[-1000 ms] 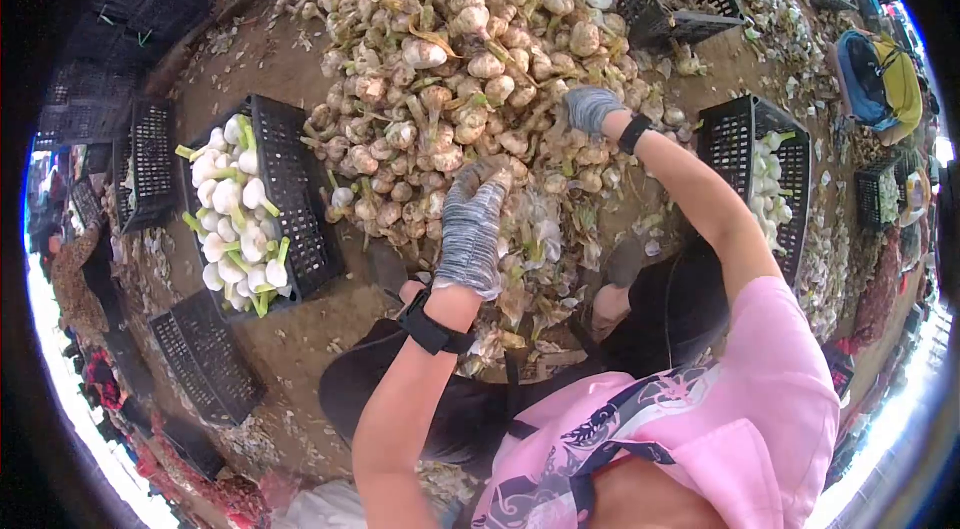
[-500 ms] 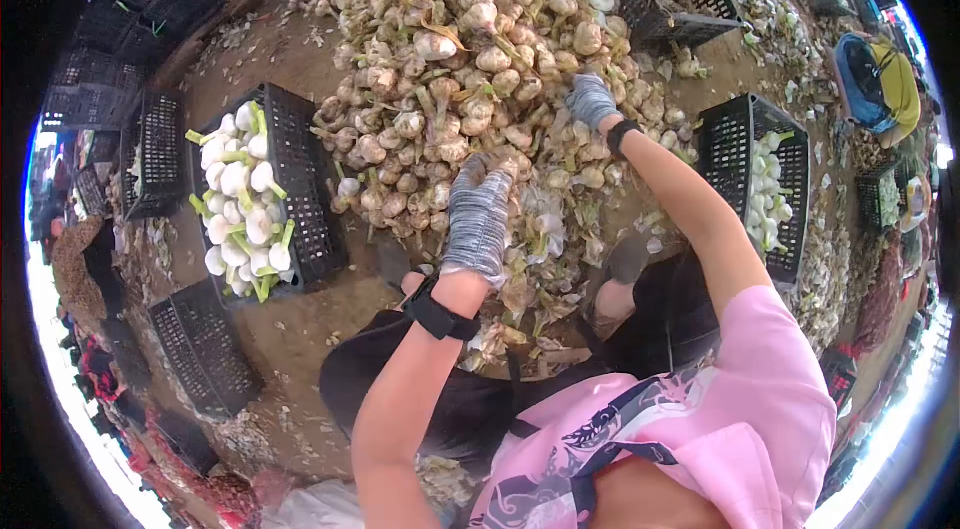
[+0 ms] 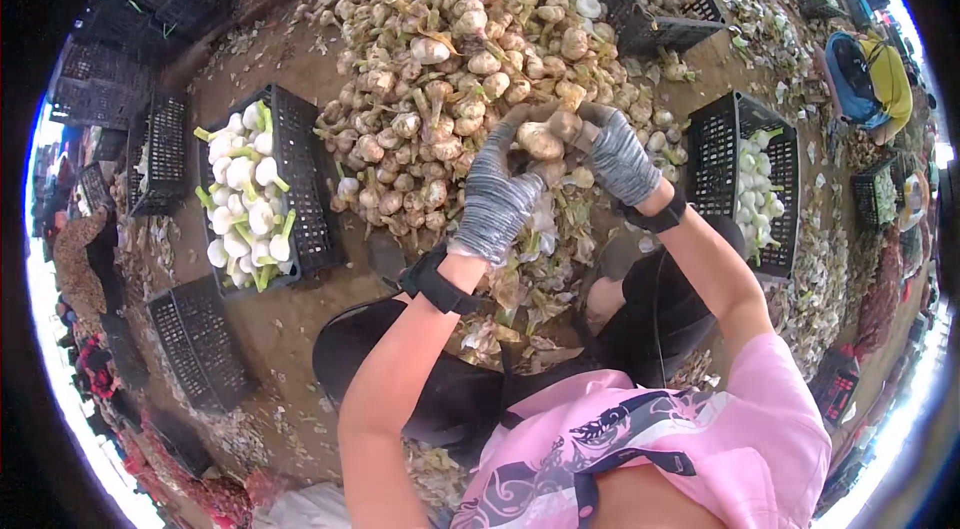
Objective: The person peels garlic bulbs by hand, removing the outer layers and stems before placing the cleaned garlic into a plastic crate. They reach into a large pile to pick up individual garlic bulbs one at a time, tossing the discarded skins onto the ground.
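A brownish, unpeeled garlic bulb (image 3: pixel 540 141) is held between my two gloved hands, over the near side of the garlic pile (image 3: pixel 440 94). My left hand (image 3: pixel 496 197), in a grey knit glove, curls its fingers and thumb round the bulb from the left. From the right, my right hand (image 3: pixel 622 161), gloved alike, closes on the stem end of the same bulb. Loose dry skins and leaves (image 3: pixel 540 279) lie below the hands, between my feet.
A black crate of clean white garlic (image 3: pixel 315 179) stands tilted at left, another crate (image 3: pixel 718 154) with white garlic at right. A crate (image 3: pixel 690 27) with brown garlic is behind the pile. A dark crate (image 3: pixel 200 349) lies front left. Garlic skins litter the floor.
My right hand has come back from the pile toward my left hand. The two hands now meet at a garlic bulb, and my left hand has opened wider round it.
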`<state>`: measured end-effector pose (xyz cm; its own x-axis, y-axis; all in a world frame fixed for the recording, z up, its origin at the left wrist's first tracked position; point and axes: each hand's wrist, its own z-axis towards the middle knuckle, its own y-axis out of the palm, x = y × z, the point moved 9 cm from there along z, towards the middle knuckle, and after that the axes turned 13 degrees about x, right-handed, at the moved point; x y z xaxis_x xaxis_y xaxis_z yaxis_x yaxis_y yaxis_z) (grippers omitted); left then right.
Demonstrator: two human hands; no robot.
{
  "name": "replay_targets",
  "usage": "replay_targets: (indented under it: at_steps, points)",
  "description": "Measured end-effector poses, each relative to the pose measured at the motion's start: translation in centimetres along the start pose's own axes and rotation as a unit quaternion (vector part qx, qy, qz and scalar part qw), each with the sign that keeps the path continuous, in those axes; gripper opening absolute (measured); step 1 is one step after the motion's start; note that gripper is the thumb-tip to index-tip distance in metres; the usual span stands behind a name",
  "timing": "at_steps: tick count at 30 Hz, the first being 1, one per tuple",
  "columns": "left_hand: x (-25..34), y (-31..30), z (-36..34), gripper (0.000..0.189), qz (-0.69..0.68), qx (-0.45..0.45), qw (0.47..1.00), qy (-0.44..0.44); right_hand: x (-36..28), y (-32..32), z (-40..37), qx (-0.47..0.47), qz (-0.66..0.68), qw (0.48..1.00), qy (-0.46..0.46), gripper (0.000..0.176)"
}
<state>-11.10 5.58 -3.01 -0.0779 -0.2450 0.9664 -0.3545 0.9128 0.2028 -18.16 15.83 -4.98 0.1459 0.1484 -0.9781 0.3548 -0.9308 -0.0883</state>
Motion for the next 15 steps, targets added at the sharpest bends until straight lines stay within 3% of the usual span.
replay_targets:
  at_steps: [2,6,8,10,13,14,15]
  points:
    - [0.2,-0.1,-0.2,0.060,-0.042,-0.005,0.999,0.025,-1.2,0.6,-0.7,-0.030,0.065,0.997,-0.015,0.040]
    - [0.9,0.1,-0.8,0.062,-0.018,-0.017,0.998,0.050,-2.4,0.1,-0.5,-0.056,-0.080,0.988,-0.119,0.035]
    - [0.8,0.2,-0.9,0.061,-0.041,-0.025,0.998,0.036,-1.9,-0.2,-0.6,-0.067,-0.092,0.988,-0.106,0.031]
    - [0.3,0.1,-0.8,0.063,-0.073,-0.027,0.997,0.015,-2.5,-0.3,-1.1,-0.086,-0.133,0.962,-0.221,0.027]
    - [0.4,-0.3,-0.9,0.057,-0.078,-0.014,0.997,-0.019,-3.3,-0.6,-1.4,-0.080,-0.167,0.945,-0.268,0.024]
    - [0.5,-0.3,-0.9,0.057,-0.077,-0.014,0.997,-0.019,-3.9,-0.3,-1.6,-0.080,-0.167,0.945,-0.268,0.024]
    - [0.0,-0.7,-0.8,0.049,-0.118,0.013,0.991,-0.055,-4.2,-0.1,-1.6,-0.074,-0.089,0.973,-0.198,0.025]
